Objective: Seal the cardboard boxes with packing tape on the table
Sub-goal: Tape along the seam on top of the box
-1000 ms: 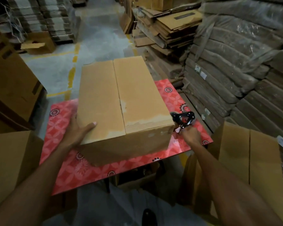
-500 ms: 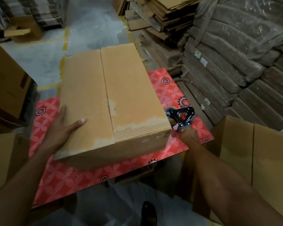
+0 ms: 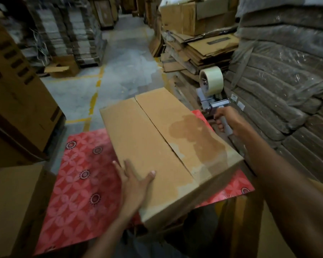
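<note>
A long brown cardboard box (image 3: 157, 146) lies slanted on the table with the red patterned cloth (image 3: 78, 183). Its two top flaps meet in a seam that runs its length, and no tape shows along that seam. My left hand (image 3: 136, 179) rests flat on the near left part of the box top, fingers spread. My right hand (image 3: 225, 118) grips the handle of a tape dispenser (image 3: 211, 90), lifted in the air beyond the box's far right corner. A roll of pale tape sits on top of the dispenser.
Wrapped stacks of flat cardboard (image 3: 278, 81) rise close on the right. Large boxes stand at the left (image 3: 13, 101) and near left (image 3: 11, 207), another at the lower right (image 3: 280, 229). An aisle of concrete floor with yellow lines (image 3: 101, 81) runs behind the table.
My right hand has raised the tape dispenser from the table beside the box up past its far right corner. The box has turned on the table. My left hand stays flat on it.
</note>
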A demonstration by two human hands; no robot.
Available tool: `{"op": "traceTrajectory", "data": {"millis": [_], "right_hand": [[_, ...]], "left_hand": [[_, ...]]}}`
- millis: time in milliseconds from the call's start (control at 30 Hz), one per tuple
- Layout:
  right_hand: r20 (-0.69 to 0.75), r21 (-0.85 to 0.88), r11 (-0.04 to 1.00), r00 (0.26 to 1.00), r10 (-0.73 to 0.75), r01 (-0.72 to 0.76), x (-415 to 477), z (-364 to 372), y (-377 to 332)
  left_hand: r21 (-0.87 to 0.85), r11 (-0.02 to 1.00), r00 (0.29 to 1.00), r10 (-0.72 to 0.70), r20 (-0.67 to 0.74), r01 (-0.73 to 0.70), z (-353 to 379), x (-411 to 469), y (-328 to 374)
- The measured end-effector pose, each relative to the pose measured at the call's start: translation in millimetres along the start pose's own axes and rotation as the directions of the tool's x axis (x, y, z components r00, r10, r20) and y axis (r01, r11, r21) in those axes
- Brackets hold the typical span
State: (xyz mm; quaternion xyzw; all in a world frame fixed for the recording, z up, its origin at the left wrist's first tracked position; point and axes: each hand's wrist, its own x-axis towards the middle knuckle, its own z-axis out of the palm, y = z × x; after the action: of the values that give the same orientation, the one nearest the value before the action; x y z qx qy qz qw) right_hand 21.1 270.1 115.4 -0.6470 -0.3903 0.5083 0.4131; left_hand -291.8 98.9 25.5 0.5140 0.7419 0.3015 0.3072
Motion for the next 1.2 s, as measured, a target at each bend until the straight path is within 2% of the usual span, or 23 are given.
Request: {"op": "traceTrajectory", "data": {"millis": [33, 100, 167, 233, 300, 333, 367, 400, 433, 467, 500, 533, 567, 633, 767, 867, 1067, 1133, 1200], "right_hand": [[0.098, -0.004, 1.0, 0.995, -0.002, 0.002, -2, 7, -9], [0.259, -0.025, 0.999, 0.966, -0.022, 0.029, -7, 24, -19], [0.322, -0.061, 0.995, 0.945, -0.055, 0.079, -20, 51, -19], [0.36, -0.075, 0.992, 0.931, -0.068, 0.101, -31, 81, -12], [0.404, -0.074, 0.993, 0.913, -0.058, 0.096, -42, 109, -8], [0.423, -0.069, 0.993, 0.904, -0.057, 0.095, -45, 122, -6], [0.434, -0.061, 0.994, 0.899, -0.056, 0.091, -47, 135, -5], [0.443, -0.05, 0.995, 0.895, -0.056, 0.087, -49, 146, -5], [0.451, -0.033, 0.996, 0.891, -0.057, 0.08, -50, 158, -6], [0.461, -0.013, 0.997, 0.886, -0.059, 0.073, -49, 168, -8], [0.47, 0.008, 0.998, 0.88, -0.061, 0.064, -49, 177, -10], [0.479, 0.03, 0.998, 0.875, -0.065, 0.058, -47, 186, -13], [0.488, 0.05, 0.997, 0.87, -0.073, 0.056, -46, 193, -16], [0.492, 0.079, 0.995, 0.865, -0.096, 0.066, -41, 204, -22], [0.469, 0.101, 0.99, 0.872, -0.139, 0.103, -29, 218, -33], [0.445, 0.08, 0.988, 0.883, -0.152, 0.129, -22, 224, -38], [0.442, 0.087, 0.986, 0.881, -0.169, 0.146, -4, 236, -42], [0.435, 0.084, 0.985, 0.883, -0.175, 0.153, 0, 236, -42], [0.426, 0.069, 0.984, 0.887, -0.18, 0.167, 4, 236, -42]], "left_hand": [[0.03, 0.999, 0.999, 0.04, 0.014, -0.041, 5, -4, 1], [0.213, 0.969, 0.991, 0.117, 0.066, -0.129, 7, 3, 1], [0.401, 0.9, 0.985, 0.143, 0.092, -0.168, -1, 26, 1], [0.508, 0.835, 0.977, 0.197, 0.086, -0.213, -15, 64, 2], [0.619, 0.701, 0.928, 0.345, 0.14, -0.353, -33, 106, 4], [0.626, 0.655, 0.893, 0.419, 0.165, -0.423, -43, 127, 6], [0.551, 0.702, 0.88, 0.451, 0.147, -0.452, -51, 147, 9], [0.379, 0.831, 0.909, 0.41, 0.08, -0.408, -58, 163, 16], [0.058, 0.961, 0.963, 0.27, 0.016, -0.27, -65, 174, 27], [-0.318, 0.946, 0.997, 0.074, 0.019, -0.064, -71, 185, 39], [-0.613, 0.774, 0.986, -0.102, 0.133, 0.163, -76, 196, 48], [-0.747, 0.557, 0.931, -0.18, 0.317, 0.362, -81, 207, 53], [-0.76, 0.408, 0.86, -0.173, 0.48, 0.506, -85, 215, 55], [-0.718, 0.263, 0.753, -0.056, 0.655, 0.644, -90, 230, 53], [-0.725, 0.14, 0.726, 0.05, 0.686, 0.675, -94, 264, 49], [-0.725, 0.163, 0.721, 0.095, 0.687, 0.669, -99, 284, 49], [-0.709, 0.278, 0.73, 0.039, 0.683, 0.648, -106, 313, 49], [-0.675, 0.3, 0.696, 0.048, 0.717, 0.674, -107, 322, 52], [-0.642, 0.268, 0.653, 0.059, 0.755, 0.718, -108, 332, 53]]}}
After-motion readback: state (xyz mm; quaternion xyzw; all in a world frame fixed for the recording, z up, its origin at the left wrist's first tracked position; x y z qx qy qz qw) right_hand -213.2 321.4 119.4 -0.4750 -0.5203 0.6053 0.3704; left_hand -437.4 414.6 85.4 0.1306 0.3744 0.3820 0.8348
